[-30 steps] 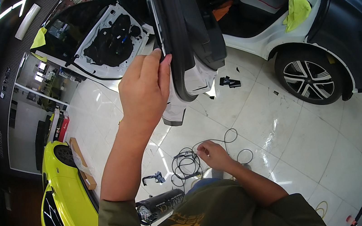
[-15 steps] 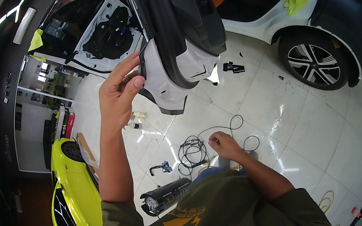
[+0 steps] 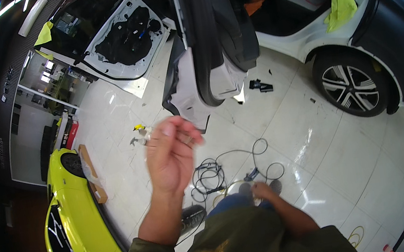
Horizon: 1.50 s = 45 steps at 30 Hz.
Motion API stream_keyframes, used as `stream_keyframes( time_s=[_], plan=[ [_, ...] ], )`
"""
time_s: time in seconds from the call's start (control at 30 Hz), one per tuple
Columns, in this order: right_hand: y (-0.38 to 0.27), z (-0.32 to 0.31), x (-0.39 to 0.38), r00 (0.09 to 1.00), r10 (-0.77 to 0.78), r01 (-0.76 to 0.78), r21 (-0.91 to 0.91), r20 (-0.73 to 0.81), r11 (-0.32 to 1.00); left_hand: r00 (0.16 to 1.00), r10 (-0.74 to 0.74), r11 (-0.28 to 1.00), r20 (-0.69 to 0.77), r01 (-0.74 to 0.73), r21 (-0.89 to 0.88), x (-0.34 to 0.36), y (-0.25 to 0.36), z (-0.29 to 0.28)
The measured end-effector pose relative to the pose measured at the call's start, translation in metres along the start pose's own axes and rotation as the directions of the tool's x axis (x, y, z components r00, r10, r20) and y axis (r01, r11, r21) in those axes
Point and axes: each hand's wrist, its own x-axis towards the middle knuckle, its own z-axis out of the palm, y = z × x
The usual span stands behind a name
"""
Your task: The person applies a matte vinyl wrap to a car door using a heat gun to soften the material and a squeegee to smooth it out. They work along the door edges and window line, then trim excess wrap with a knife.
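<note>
My left hand is raised in front of me, just below the lower corner of an open car door. It is motion-blurred. The fingers are loosely bent, the thumb is apart, and nothing shows in it. The door's edge is pale with black trim, and a dark, uneven strip runs along its left side. Low near my shoes is my right hand, fingers curled; what they hold, if anything, is hidden. A dark tool shows just above it; I cannot tell whether they touch.
A coiled black cable lies on the tiled floor. A dark cylinder is by my left arm. The white car's wheel stands right, the yellow-green car left. Black parts lie beyond the door.
My left hand has let go of the door's left edge and come down toward me. The dark strip there now stands out wider. My right hand has dropped lower, toward my body.
</note>
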Motion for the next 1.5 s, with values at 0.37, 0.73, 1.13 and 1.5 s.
stream_keyframes(
  time_s=[0.37, 0.73, 1.13, 1.5],
  plan=[
    [0.098, 0.137, -0.025, 0.809, 0.41, -0.457, 0.012, 0.422, 0.889, 0.928, -0.189, 0.385, 0.322, 0.372, -0.845, 0.034, -0.028, -0.004],
    [0.115, 0.162, -0.056, 0.783, 0.512, -0.585, 0.14, 0.355, 0.799, 0.931, -0.23, 0.309, 0.283, 0.346, -0.886, 0.031, -0.02, 0.014],
    [0.209, 0.058, -0.099, 0.877, 0.48, -0.414, 0.527, 0.013, 0.742, 0.991, -0.009, 0.574, 0.13, 0.112, -0.811, 0.033, -0.045, 0.025],
    [0.116, -0.191, -0.303, 0.802, 0.132, 0.232, 0.507, -0.583, 0.831, 0.986, -0.049, 0.562, -0.159, -0.105, -0.82, 0.039, -0.041, 0.054]
  ],
)
